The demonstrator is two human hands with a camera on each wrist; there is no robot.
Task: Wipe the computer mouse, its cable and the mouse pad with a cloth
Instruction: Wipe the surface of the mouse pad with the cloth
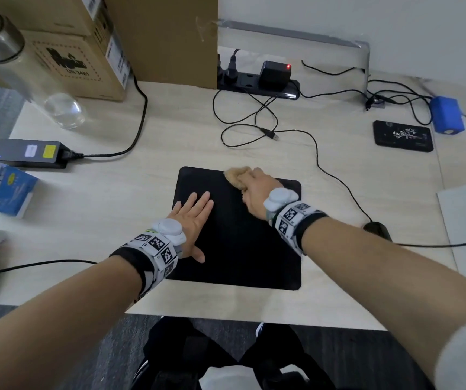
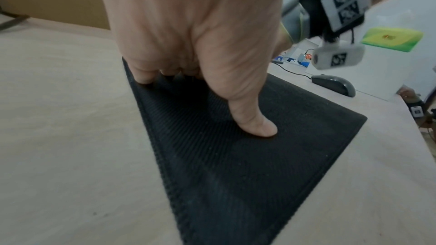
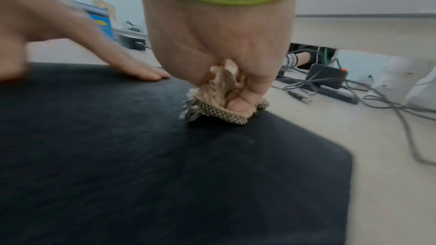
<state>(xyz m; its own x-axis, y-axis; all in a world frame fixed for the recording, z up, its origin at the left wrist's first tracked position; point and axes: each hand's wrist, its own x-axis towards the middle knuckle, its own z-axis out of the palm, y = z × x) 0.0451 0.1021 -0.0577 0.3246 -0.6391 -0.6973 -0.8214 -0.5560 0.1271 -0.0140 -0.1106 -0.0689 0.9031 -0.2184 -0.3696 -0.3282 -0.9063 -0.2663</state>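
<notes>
A black mouse pad (image 1: 240, 249) lies flat in the middle of the pale desk. My left hand (image 1: 193, 218) presses on its left part with straight fingers, thumb (image 2: 257, 124) flat on the pad (image 2: 235, 174). My right hand (image 1: 254, 190) grips a bunched tan cloth (image 1: 237, 175) and holds it down on the pad's far edge; in the right wrist view the cloth (image 3: 221, 100) is pinched under the thumb on the pad (image 3: 165, 174). The dark mouse (image 1: 378, 230) sits off the pad to the right, also in the left wrist view (image 2: 335, 85). Its thin black cable (image 1: 336, 175) runs back to a loose USB plug (image 1: 271, 134).
A black power strip (image 1: 257, 80) with a charger and tangled cords sits at the back. Cardboard boxes (image 1: 85, 52) and a glass bottle (image 1: 15, 60) stand back left, a power brick (image 1: 29, 153) and blue box (image 1: 0, 187) at left. A black case (image 1: 403, 136) lies right.
</notes>
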